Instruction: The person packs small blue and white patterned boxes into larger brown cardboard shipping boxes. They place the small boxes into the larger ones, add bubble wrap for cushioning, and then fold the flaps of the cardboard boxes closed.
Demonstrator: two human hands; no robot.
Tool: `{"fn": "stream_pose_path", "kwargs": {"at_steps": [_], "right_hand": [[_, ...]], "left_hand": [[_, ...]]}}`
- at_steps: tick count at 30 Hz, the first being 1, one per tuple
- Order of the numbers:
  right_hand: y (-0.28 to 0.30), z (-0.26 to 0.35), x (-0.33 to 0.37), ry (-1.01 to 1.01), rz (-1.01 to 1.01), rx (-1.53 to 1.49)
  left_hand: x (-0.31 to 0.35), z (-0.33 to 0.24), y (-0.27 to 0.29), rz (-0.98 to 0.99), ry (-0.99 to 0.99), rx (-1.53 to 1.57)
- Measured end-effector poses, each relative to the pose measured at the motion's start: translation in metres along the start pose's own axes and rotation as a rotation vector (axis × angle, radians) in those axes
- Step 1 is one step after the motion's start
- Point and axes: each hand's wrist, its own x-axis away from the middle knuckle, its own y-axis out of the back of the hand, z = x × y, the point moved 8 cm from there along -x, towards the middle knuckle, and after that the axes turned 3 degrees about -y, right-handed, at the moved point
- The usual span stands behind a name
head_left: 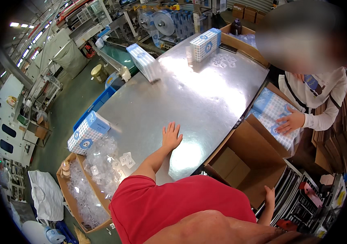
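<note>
My left hand lies over the bare metal table with its fingers spread and nothing in it. At the lower right, my right hand grips the near right edge of an open cardboard box. Only brown cardboard shows inside that box. Just beyond it stands a second carton holding blue-and-white packs, where a co-worker's hand rests flat on top of them.
A blue-and-white pack stands at the table's left edge, beside clear plastic pieces and a divided cardboard tray. Farther off are a tilted pack, another pack and a conveyor. Flattened cartons lean at right.
</note>
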Motion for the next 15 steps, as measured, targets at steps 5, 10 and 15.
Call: {"fn": "stream_pose_path", "kwargs": {"at_steps": [5, 10, 15], "right_hand": [[0.004, -0.007, -0.006, 0.057, 0.003, -0.018], [0.001, -0.004, -0.004, 0.075, -0.022, -0.034], [0.005, -0.008, -0.005, 0.007, -0.043, -0.021]], "left_hand": [[-0.001, 0.002, -0.003, 0.002, 0.003, 0.006], [0.001, 0.004, -0.003, -0.037, -0.016, 0.012], [-0.038, -0.047, 0.034, -0.064, -0.341, -0.093]]}}
